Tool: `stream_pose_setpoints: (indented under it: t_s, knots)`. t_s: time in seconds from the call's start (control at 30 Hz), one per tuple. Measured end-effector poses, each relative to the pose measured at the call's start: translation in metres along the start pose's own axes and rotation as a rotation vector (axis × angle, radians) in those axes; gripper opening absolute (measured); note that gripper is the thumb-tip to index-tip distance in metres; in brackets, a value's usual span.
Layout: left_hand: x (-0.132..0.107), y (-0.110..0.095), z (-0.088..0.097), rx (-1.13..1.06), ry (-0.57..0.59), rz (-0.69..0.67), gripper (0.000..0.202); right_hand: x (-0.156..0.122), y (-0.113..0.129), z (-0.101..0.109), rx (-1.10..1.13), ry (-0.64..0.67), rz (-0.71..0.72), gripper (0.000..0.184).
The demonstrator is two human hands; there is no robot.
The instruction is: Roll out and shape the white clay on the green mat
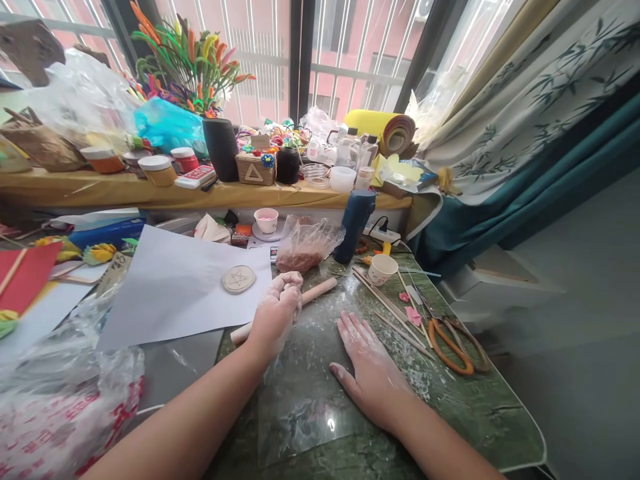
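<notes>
My left hand (277, 313), dusted with white powder, is closed with its fingers curled in. A pale wooden rolling pin (320, 291) passes behind or beneath it, and both its ends show; whether the fingers hold anything is hidden. My right hand (370, 367), also powdery, lies flat with fingers stretched out on a clear plastic sheet (305, 413). To the left, a round clay disc (239, 279) with a star cut into it sits on a white paper sheet (175, 287). Just beyond my left hand stands a clear bag of reddish-brown material (303, 257).
At right lie orange-handled scissors (453, 350), thin wooden sticks (395, 300) and pink scraps (413, 315), near a paper cup (383, 269). A dark blue bottle (354, 227) stands behind. Another cup (266, 221) holds something pink. A plastic bag (65, 413) fills the lower left.
</notes>
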State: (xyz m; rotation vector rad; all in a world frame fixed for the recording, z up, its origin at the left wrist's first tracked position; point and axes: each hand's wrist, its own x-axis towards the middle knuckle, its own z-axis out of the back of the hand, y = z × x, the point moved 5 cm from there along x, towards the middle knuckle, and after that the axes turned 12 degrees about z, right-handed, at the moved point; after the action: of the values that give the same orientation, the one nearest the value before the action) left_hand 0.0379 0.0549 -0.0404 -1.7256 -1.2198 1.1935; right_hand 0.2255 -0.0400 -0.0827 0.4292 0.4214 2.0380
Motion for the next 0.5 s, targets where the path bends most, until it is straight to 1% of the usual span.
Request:
stream_pose_setpoints:
  t_s: [0.1, 0.17, 0.2, 0.23, 0.27, 0.3, 0.33, 0.37, 0.4, 0.43, 0.47, 0.5]
  knots:
    - [0.002, 0.003, -0.004, -0.118, 0.100, 0.035, 0.030, -0.008, -0.001, -0.001, 0.056, -0.043, -0.040, 0.074]
    - [-0.001, 0.006, -0.010, -0.161, 0.186, 0.078, 0.040, -0.010, 0.002, 0.003, 0.188, -0.114, -0.072, 0.070]
    - [-0.004, 0.008, -0.014, -0.159, 0.227, 0.088, 0.044, -0.009, 0.003, 0.007, 0.298, -0.186, -0.111, 0.066]
    - [-0.009, 0.010, -0.018, -0.129, 0.265, 0.081, 0.045, -0.007, 0.005, 0.012, 0.449, -0.285, -0.166, 0.063]
    - [-0.015, 0.011, -0.022, -0.067, 0.293, 0.051, 0.045, -0.005, 0.008, 0.017, 0.645, -0.398, -0.238, 0.059]
    - [-0.023, 0.011, -0.027, 0.039, 0.325, -0.001, 0.043, -0.002, 0.010, 0.019, 0.877, -0.506, -0.318, 0.055]
    - [-0.032, 0.011, -0.033, 0.181, 0.359, -0.075, 0.041, 0.002, 0.015, 0.018, 1.138, -0.584, -0.392, 0.052]
    - [-0.041, 0.011, -0.040, 0.362, 0.398, -0.163, 0.039, 0.009, 0.021, 0.016, 1.394, -0.610, -0.457, 0.050]
    - [-0.051, 0.012, -0.047, 0.568, 0.454, -0.263, 0.041, 0.015, 0.029, 0.013, 1.615, -0.606, -0.511, 0.048]
    - [-0.059, 0.012, -0.052, 0.743, 0.474, -0.373, 0.045, 0.021, 0.035, 0.010, 1.789, -0.591, -0.557, 0.045]
    - [-0.064, 0.011, -0.055, 0.874, 0.467, -0.466, 0.051, 0.026, 0.040, 0.008, 1.908, -0.582, -0.601, 0.043]
    - [-0.068, 0.010, -0.056, 0.966, 0.449, -0.543, 0.057, 0.029, 0.043, 0.007, 1.978, -0.587, -0.641, 0.040]
